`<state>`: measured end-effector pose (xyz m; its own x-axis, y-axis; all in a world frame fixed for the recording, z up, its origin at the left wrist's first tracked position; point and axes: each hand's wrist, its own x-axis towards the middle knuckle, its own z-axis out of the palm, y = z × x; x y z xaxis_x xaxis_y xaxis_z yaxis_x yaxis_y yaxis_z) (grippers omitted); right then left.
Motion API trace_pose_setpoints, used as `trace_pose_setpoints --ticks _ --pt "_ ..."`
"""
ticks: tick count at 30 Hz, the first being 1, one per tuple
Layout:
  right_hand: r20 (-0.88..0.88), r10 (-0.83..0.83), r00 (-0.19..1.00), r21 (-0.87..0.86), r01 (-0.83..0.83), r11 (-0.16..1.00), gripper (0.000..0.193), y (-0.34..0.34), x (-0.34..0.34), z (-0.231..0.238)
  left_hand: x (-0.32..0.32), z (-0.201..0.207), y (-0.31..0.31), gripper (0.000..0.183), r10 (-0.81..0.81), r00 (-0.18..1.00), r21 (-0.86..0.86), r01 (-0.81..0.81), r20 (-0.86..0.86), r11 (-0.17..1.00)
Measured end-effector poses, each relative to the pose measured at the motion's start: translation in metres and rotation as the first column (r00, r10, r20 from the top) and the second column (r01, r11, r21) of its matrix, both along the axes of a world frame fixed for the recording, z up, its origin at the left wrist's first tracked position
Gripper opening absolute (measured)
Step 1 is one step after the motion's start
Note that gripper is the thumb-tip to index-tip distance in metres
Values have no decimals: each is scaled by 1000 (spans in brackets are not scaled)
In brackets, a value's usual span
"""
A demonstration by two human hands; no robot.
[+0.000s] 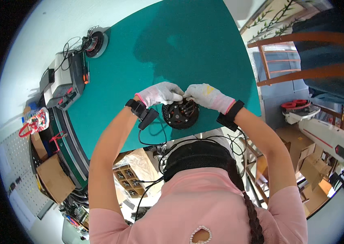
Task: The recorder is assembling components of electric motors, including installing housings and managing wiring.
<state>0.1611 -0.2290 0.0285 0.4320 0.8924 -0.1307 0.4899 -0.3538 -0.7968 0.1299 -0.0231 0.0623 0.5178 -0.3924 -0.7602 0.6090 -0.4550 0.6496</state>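
Note:
A black round device (pixel 177 118), with small metal parts and wires inside its rim, lies on the green table mat (pixel 204 44) near the front edge. My left hand (pixel 162 93), in a white glove, bends over the device's far left rim with thumb and fingers pinched together. From the other side my right hand (pixel 207 96), gloved in white too, meets it with its fingers closed at the far rim. The fingertips of both hands nearly touch there. Whatever small part or wire they pinch is hidden by the gloves.
At the far left stand another round device (pixel 97 44) with loose wires and a grey-and-white machine (pixel 64 79); orange-handled tools (pixel 86 76) lie beside it. Black cables (pixel 155 144) trail from my wrist straps. A divided carton (pixel 129 181) sits below the front edge; a wooden chair (pixel 269 61) stands right.

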Motion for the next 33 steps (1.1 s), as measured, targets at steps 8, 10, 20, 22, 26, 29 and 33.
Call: trace_pose_setpoints --ticks 8,10,20,22,26,29,33 --pt "-220 -411 885 54 432 900 34 -15 -11 10 -3 -12 3 22 0 999 -66 2 34 998" --pt "-276 -492 826 61 526 848 42 -25 -13 10 -5 -9 7 20 -40 986 -70 51 159 996" --pt "-296 -392 871 15 414 910 28 -19 -33 -8 -3 4 15 20 -443 776 287 345 448 894" --pt "-380 -412 828 -13 441 897 28 -20 -31 -9 0 4 16 21 -487 739 310 379 465 872" --pt "-516 -437 737 -111 448 887 30 -15 -25 -8 6 1 6 22 -570 666 387 423 481 819" --pt "-531 -409 742 -167 382 909 30 -8 -16 -9 10 3 1 23 -599 674 425 434 432 794" --pt "-491 -368 789 -207 305 930 31 -4 -8 -9 10 11 3 23 -570 708 419 406 417 812"
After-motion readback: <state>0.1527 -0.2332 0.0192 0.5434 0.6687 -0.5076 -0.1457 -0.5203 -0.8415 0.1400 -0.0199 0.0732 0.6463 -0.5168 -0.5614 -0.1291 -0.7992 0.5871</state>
